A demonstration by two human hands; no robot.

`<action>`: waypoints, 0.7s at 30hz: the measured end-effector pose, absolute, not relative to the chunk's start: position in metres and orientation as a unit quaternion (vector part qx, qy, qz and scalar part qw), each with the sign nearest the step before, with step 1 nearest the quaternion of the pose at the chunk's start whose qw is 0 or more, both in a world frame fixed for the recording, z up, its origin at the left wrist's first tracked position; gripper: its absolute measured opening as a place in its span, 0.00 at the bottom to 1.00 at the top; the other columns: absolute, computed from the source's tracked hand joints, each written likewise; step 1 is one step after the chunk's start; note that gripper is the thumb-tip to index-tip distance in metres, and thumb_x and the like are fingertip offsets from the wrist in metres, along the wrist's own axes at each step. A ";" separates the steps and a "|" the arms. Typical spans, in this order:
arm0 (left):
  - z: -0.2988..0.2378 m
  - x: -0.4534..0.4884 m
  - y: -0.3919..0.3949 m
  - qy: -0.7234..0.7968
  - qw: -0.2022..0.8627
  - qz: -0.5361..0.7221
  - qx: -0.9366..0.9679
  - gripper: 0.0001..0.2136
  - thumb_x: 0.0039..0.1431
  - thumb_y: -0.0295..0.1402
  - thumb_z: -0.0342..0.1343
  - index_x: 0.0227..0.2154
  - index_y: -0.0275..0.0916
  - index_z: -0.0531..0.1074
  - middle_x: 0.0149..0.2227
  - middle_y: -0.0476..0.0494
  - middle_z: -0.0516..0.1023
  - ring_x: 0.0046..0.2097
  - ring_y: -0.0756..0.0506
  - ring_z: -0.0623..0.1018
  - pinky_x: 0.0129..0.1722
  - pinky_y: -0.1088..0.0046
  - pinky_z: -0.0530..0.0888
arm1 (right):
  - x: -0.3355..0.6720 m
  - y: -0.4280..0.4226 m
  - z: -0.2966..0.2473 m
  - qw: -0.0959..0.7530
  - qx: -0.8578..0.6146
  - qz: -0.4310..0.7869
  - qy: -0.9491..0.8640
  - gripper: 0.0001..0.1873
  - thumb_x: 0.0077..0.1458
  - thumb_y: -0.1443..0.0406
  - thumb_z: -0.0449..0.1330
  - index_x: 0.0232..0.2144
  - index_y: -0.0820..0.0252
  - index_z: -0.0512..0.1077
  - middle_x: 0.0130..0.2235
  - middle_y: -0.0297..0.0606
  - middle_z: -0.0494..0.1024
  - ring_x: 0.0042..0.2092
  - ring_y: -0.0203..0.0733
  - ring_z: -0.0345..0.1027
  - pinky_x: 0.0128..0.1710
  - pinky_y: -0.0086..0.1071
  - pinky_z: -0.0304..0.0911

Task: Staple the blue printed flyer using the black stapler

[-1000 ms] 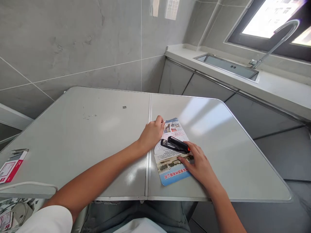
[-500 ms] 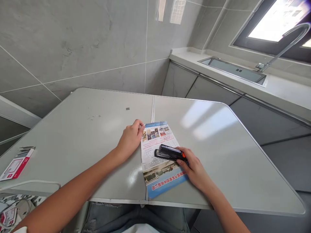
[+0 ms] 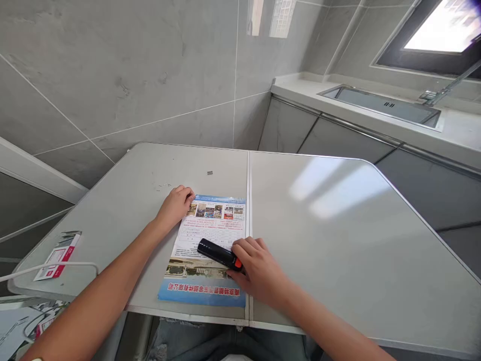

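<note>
A printed flyer with a blue band, small photos and red lettering lies on the table just left of its seam. At the flyer's upper left corner is my left hand, fingers closed on the edge; its fingertips are partly hidden. My right hand is wrapped round the rear end of a black stapler with an orange-red part. The stapler lies slantwise over the flyer's lower middle, its nose pointing left. From above, its base is hidden.
A short strip of staples lies beyond the flyer, with loose staple bits nearby. To the left are a red-and-white box and a white cable. A counter with a sink stands at the back right.
The flyer has shifted left and turned straighter, with my left hand at its corner. My right hand and the stapler have moved left and slightly nearer. The camera view has shifted slightly.
</note>
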State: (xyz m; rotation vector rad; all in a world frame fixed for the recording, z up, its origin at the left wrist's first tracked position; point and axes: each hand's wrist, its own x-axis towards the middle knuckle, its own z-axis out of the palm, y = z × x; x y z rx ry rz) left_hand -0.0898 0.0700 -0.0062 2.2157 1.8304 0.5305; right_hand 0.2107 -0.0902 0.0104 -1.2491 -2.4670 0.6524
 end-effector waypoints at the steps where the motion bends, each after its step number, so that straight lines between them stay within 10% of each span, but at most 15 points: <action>1: -0.009 -0.096 0.073 0.625 0.084 0.176 0.756 0.09 0.69 0.33 0.50 0.34 0.42 0.73 0.40 0.41 0.78 0.44 0.38 0.76 0.44 0.63 0.70 | 0.202 -0.083 0.010 0.138 -0.423 0.215 -0.869 0.14 0.62 0.61 0.69 0.43 0.55 0.68 0.46 0.40 0.77 0.47 0.51 0.68 0.46 0.45 0.62; 11: -0.027 -0.116 0.083 0.646 0.008 0.239 0.725 0.07 0.71 0.32 0.50 0.41 0.41 0.73 0.43 0.38 0.76 0.47 0.36 0.74 0.50 0.59 0.72 | 0.168 -0.047 -0.008 0.214 -0.360 0.237 -0.877 0.25 0.60 0.45 0.67 0.44 0.57 0.69 0.46 0.42 0.76 0.46 0.49 0.68 0.44 0.40 0.61; 17: -0.026 -0.125 0.083 0.657 0.017 0.257 0.708 0.07 0.71 0.32 0.49 0.40 0.41 0.72 0.43 0.38 0.76 0.48 0.36 0.74 0.50 0.58 0.71 | 0.243 0.005 -0.007 0.383 -0.561 0.207 -0.704 0.21 0.69 0.56 0.54 0.24 0.55 0.59 0.28 0.32 0.66 0.32 0.39 0.60 0.36 0.34 0.56; 21: -0.027 -0.121 0.084 0.657 0.009 0.241 0.715 0.09 0.71 0.31 0.47 0.40 0.41 0.72 0.43 0.37 0.75 0.48 0.35 0.74 0.50 0.58 0.72 | 0.272 0.034 -0.019 0.349 -0.680 0.180 -0.619 0.21 0.63 0.61 0.54 0.21 0.54 0.51 0.22 0.29 0.57 0.27 0.37 0.51 0.30 0.34 0.49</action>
